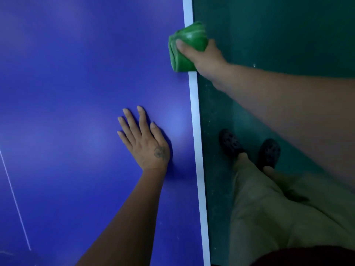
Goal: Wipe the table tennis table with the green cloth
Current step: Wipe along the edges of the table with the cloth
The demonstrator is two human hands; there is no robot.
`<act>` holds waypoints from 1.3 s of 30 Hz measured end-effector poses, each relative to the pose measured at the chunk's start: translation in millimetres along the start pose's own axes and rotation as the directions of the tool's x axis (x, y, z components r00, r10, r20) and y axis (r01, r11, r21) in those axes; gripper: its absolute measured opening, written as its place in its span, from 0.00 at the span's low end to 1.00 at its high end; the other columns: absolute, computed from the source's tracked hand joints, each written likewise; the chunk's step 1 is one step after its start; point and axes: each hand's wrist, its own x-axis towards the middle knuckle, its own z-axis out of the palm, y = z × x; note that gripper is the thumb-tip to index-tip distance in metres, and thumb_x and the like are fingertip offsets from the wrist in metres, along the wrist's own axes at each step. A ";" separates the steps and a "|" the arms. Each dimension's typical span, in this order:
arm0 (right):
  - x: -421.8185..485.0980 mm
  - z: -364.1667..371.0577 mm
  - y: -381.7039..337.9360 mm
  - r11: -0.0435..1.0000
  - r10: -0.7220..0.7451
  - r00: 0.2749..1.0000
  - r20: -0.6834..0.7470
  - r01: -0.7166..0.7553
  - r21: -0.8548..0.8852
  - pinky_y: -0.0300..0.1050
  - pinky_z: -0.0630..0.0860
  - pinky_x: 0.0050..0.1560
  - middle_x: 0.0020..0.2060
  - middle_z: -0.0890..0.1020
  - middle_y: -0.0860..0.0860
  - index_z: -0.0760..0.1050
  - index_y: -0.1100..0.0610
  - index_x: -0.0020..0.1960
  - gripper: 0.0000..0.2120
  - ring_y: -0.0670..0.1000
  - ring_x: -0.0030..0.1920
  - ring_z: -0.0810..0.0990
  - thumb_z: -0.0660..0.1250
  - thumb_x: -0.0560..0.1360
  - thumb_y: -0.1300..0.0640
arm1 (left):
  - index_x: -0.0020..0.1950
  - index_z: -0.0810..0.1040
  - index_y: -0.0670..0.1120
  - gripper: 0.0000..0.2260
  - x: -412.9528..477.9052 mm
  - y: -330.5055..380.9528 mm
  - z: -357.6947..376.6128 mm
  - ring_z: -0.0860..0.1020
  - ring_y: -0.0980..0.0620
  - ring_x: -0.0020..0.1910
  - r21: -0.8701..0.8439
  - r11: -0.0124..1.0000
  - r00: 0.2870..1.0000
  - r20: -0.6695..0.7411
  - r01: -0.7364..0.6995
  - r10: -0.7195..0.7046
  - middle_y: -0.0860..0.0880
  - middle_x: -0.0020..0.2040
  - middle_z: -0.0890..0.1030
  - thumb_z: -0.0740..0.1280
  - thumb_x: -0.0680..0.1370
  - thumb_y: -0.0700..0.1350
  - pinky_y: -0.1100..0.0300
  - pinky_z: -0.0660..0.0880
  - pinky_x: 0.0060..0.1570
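At table [67, 93] edge, right hand [202, 54] grips green cloth [192, 35], fingers hidden behind it; left hand [148, 144] flat, fingers [143, 120] spread.

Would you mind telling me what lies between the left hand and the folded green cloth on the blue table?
In the head view, only bare blue table tennis tabletop separates the flat left hand from the folded green cloth.

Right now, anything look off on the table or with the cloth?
Nothing serious. The green cloth is folded, gripped in the right hand, straddling the white edge line. The left hand lies flat on the blue top. Only oddities: pale specks on the green floor and a faint scuff at lower left.
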 end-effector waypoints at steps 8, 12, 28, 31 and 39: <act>-53.7 11.2 73.7 0.996 0.016 1.000 0.014 -0.017 0.083 0.60 0.75 0.73 0.73 0.77 0.53 0.63 0.50 0.80 0.41 0.56 0.70 0.79 0.79 0.76 0.39 | 0.88 0.58 0.58 0.26 183.9 113.9 11.7 0.49 0.43 0.88 0.022 0.991 0.987 -0.083 -0.133 0.135 0.47 0.89 0.53 0.49 0.88 0.58 0.40 0.46 0.85; -110.6 9.4 113.1 0.998 0.070 0.992 0.106 -0.070 -0.007 0.56 0.76 0.72 0.74 0.75 0.42 0.59 0.36 0.81 0.47 0.49 0.69 0.79 0.69 0.68 0.22 | 0.88 0.56 0.60 0.26 250.8 155.9 10.8 0.48 0.44 0.88 0.014 0.985 0.983 -0.059 -0.173 0.174 0.49 0.89 0.52 0.48 0.88 0.58 0.41 0.45 0.85; 157.6 -13.5 -101.4 0.998 -0.003 0.997 -0.077 0.008 0.059 0.53 0.77 0.70 0.72 0.77 0.56 0.66 0.55 0.78 0.43 0.58 0.69 0.79 0.75 0.75 0.31 | 0.86 0.65 0.55 0.25 292.5 174.0 9.0 0.53 0.48 0.88 -0.071 0.994 0.992 -0.105 -0.081 0.073 0.50 0.88 0.58 0.56 0.88 0.55 0.44 0.48 0.85; 195.5 -20.6 -136.9 0.997 -0.020 0.997 -0.079 0.025 0.066 0.51 0.77 0.67 0.71 0.78 0.54 0.67 0.56 0.77 0.42 0.56 0.69 0.80 0.74 0.75 0.31 | 0.86 0.66 0.54 0.24 293.7 172.6 11.5 0.54 0.47 0.88 -0.070 0.993 0.989 -0.118 -0.097 0.089 0.49 0.88 0.59 0.56 0.88 0.54 0.43 0.49 0.86; 130.5 -33.9 -85.6 0.996 0.044 0.998 0.042 -0.047 0.076 0.55 0.77 0.71 0.71 0.77 0.50 0.66 0.45 0.79 0.47 0.53 0.67 0.81 0.73 0.67 0.24 | 0.86 0.65 0.54 0.25 293.4 174.0 11.9 0.53 0.47 0.88 -0.063 0.993 0.990 -0.102 -0.101 0.095 0.50 0.88 0.58 0.57 0.88 0.53 0.41 0.49 0.85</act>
